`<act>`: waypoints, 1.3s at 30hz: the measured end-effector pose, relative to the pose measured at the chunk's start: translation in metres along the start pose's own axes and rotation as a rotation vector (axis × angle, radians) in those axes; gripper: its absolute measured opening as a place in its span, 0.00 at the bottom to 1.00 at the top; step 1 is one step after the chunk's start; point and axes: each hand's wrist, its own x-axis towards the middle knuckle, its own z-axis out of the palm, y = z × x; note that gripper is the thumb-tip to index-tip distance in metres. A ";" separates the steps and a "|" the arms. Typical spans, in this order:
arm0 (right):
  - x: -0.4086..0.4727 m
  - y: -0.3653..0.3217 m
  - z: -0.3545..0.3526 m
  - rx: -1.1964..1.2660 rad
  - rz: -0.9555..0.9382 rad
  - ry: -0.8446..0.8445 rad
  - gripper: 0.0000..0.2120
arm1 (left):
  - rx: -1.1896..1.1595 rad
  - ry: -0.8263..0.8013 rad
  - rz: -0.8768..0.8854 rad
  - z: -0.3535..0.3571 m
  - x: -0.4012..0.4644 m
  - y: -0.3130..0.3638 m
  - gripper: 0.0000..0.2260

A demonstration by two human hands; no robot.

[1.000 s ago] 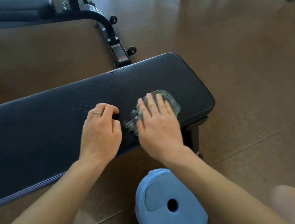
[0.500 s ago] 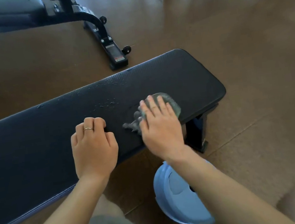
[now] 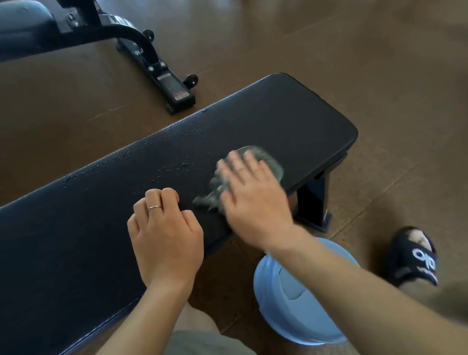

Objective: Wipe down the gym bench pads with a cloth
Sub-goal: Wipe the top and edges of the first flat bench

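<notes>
My right hand (image 3: 255, 201), fingers flat and pressing the cloth (image 3: 263, 159) onto the bench pad (image 3: 85, 225) near its right end, had barely shifted. My left hand (image 3: 165, 236) had slid left, knuckles curled, holding nothing. Droplets (image 3: 172, 167) beyond the cloth remained unwiped.

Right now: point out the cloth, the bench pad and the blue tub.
grey-green wiping cloth (image 3: 269, 161), head view, edge showing past the right hand's fingers
black textured bench pad (image 3: 293, 117), head view, bare top near its end
light blue plastic tub (image 3: 274, 299), head view, left rim
</notes>
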 end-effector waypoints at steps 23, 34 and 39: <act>0.077 0.075 -0.021 -0.045 0.094 -0.083 0.27 | 0.051 -0.022 -0.014 0.005 0.001 0.001 0.09; 0.086 0.060 -0.017 -0.061 -0.333 -0.097 0.28 | 0.053 0.014 -0.005 0.005 0.004 0.004 0.10; 0.107 -0.002 -0.001 -0.030 -0.195 -0.142 0.27 | 0.071 0.016 -0.007 0.006 0.005 0.004 0.11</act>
